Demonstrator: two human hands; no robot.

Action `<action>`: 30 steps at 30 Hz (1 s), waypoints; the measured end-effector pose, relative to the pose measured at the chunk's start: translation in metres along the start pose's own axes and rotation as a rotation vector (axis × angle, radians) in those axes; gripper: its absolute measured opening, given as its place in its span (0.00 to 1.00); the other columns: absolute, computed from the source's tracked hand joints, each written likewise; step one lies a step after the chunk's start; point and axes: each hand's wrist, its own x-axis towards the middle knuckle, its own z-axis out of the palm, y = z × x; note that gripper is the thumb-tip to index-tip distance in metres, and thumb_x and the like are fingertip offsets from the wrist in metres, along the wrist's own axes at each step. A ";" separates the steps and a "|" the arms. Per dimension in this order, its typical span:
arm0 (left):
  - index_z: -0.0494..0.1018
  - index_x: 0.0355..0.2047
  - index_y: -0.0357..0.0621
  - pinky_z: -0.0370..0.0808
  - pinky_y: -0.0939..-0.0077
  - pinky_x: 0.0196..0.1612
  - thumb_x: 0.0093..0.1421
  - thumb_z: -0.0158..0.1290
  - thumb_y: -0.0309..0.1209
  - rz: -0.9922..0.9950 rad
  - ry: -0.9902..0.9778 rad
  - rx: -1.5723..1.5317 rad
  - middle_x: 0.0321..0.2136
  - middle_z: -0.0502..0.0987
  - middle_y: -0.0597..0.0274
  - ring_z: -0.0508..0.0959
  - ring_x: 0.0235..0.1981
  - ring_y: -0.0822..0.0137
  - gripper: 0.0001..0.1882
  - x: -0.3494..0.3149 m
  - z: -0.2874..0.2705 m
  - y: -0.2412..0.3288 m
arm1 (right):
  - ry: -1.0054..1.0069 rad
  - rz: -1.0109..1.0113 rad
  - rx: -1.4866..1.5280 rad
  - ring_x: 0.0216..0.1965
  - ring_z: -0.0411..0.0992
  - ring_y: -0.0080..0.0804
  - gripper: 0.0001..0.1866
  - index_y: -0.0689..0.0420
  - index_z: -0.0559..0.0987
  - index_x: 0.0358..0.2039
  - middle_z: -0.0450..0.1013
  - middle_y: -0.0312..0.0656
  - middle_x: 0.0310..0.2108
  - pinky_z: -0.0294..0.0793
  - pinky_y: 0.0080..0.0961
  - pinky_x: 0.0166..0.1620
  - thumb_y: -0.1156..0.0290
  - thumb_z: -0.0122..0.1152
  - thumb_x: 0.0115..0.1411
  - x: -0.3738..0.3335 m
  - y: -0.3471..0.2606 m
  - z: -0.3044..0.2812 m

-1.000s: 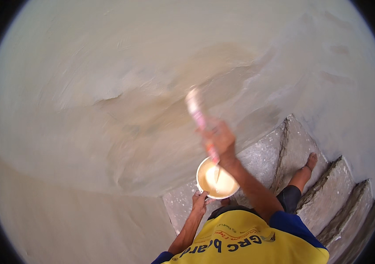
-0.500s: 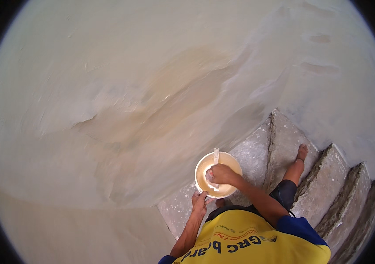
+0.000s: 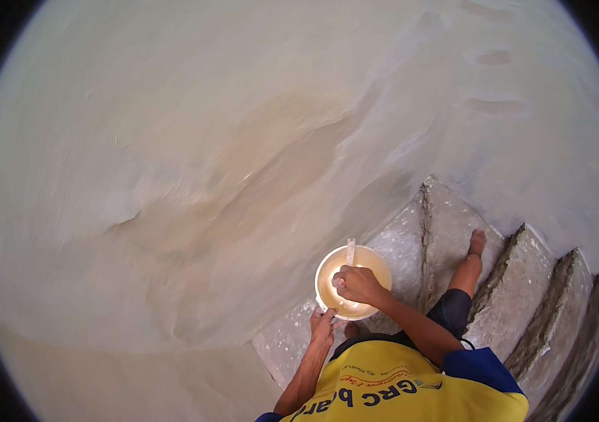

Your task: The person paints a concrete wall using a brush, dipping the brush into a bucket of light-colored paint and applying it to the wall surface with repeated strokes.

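A round cream bucket or bowl (image 3: 327,271) is in front of my body, with a pale wet-looking mix in it. My left hand (image 3: 322,325) is closed on its near-left rim. Over the inside of the bowl, my right hand (image 3: 359,283) is curled into a fist; what it grips, if anything, is hidden. A flat, whitish strip-like tool (image 3: 351,252) leans against the far rim just beyond the right hand. Its lower end disappears into the bowl, and I cannot tell whether my fingers reach it.
Rough concrete steps (image 3: 517,281) drop away on the right, with uneven broken-looking edges. My bare foot (image 3: 478,243) rests on one of them. A large plastered wall (image 3: 173,141) with smeared beige patches fills the left and far side.
The bowl and both hands sit slightly farther right in view, while the wall and steps have shifted a little left. My left hand keeps its hold on the rim.
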 end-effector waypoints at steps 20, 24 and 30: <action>0.72 0.44 0.36 0.86 0.61 0.38 0.58 0.53 0.22 -0.017 -0.011 -0.040 0.39 0.79 0.53 0.82 0.37 0.60 0.12 0.004 0.008 0.008 | 0.568 0.381 1.662 0.32 0.78 0.33 0.13 0.65 0.77 0.42 0.79 0.45 0.33 0.78 0.29 0.37 0.73 0.54 0.59 -0.056 0.038 -0.092; 0.72 0.44 0.35 0.87 0.61 0.38 0.58 0.53 0.22 0.003 -0.004 -0.039 0.39 0.79 0.52 0.82 0.37 0.59 0.13 0.001 0.014 0.012 | 0.734 0.063 1.762 0.36 0.77 0.33 0.14 0.65 0.75 0.45 0.77 0.46 0.38 0.77 0.30 0.39 0.72 0.54 0.60 -0.029 0.026 -0.146; 0.71 0.47 0.33 0.86 0.60 0.40 0.59 0.52 0.22 -0.002 0.001 -0.011 0.41 0.78 0.50 0.82 0.39 0.56 0.15 -0.002 0.019 0.011 | 0.923 -0.238 1.539 0.37 0.77 0.30 0.16 0.65 0.75 0.47 0.77 0.45 0.40 0.78 0.26 0.40 0.71 0.58 0.60 0.051 0.018 -0.235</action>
